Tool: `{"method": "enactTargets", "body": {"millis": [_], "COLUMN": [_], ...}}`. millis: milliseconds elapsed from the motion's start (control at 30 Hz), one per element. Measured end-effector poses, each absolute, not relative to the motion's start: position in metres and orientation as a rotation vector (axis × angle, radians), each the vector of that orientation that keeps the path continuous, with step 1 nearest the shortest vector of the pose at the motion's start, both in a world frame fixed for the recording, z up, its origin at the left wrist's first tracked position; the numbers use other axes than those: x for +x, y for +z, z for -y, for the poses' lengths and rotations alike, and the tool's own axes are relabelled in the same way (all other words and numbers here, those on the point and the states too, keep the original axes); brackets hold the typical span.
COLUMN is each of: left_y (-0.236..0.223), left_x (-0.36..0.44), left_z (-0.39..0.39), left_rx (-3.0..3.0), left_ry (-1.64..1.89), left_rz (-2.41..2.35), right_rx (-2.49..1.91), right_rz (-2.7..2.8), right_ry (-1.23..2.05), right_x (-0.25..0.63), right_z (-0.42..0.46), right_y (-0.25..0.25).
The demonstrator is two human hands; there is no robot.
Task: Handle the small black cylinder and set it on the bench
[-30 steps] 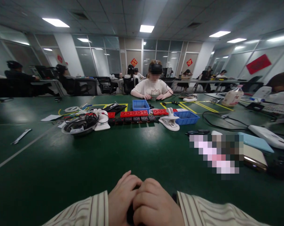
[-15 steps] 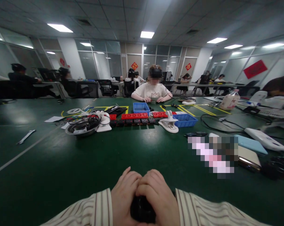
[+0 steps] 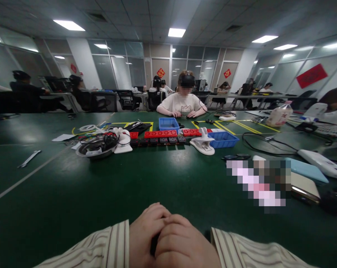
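Note:
At the bottom centre, my left hand (image 3: 143, 232) and my right hand (image 3: 186, 242) are closed together in front of me, fingers curled and overlapping near the table's edge. Between them a small dark patch of a black rounded object (image 3: 155, 243) shows. Its kind cannot be made out, as the hands cover most of it. Both wrists come out of striped cream sleeves.
Ahead on the green table (image 3: 124, 186) lie a metal bowl (image 3: 97, 154) of cables, red socket strips (image 3: 160, 134), white clamp stands (image 3: 203, 143) and blue bins (image 3: 224, 139). A wrench (image 3: 29, 159) lies left; phones (image 3: 305, 186) lie right. A person (image 3: 182, 102) sits opposite.
My hands opened a little around the black object half a second ago, showing more of it, then closed over it again. The view tipped up and back down slightly.

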State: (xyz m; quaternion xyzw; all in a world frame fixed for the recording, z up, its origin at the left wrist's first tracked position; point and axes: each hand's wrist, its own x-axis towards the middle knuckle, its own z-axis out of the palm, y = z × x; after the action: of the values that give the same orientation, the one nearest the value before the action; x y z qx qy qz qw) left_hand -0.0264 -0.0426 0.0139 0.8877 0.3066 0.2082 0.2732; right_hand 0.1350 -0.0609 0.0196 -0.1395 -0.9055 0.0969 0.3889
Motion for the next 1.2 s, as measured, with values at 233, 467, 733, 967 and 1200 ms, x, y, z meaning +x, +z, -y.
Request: {"method": "enactTargets", "body": {"millis": [233, 467, 733, 967, 1200], "left_y": [0.01, 0.004, 0.01, 0.017, 0.023], "left_x": [-0.026, -0.021, -0.025, -0.022, -0.024], "left_z": [0.045, 0.051, 0.047, 0.043, 0.045], "left_rx": [2.418, 2.567, 2.469, 2.395, 2.35], "left_ry": [0.562, 0.628, 0.559, 0.501, 0.547], "left_rz": [-0.926, -1.005, -0.906, -0.876, -0.955], "right_rx": [-0.474, -0.725, -0.535, -0.328, -0.549], "right_rz": [2.133, 2.077, 2.216, 2.359, 2.107], "right_ry": [0.345, 0.302, 0.242, 0.237, 0.364], "right_x": [0.139, 0.132, 0.133, 0.137, 0.141], "right_z": [0.06, 0.066, 0.064, 0.061, 0.06], "right_y": [0.029, 0.019, 0.019, 0.023, 0.034]}}
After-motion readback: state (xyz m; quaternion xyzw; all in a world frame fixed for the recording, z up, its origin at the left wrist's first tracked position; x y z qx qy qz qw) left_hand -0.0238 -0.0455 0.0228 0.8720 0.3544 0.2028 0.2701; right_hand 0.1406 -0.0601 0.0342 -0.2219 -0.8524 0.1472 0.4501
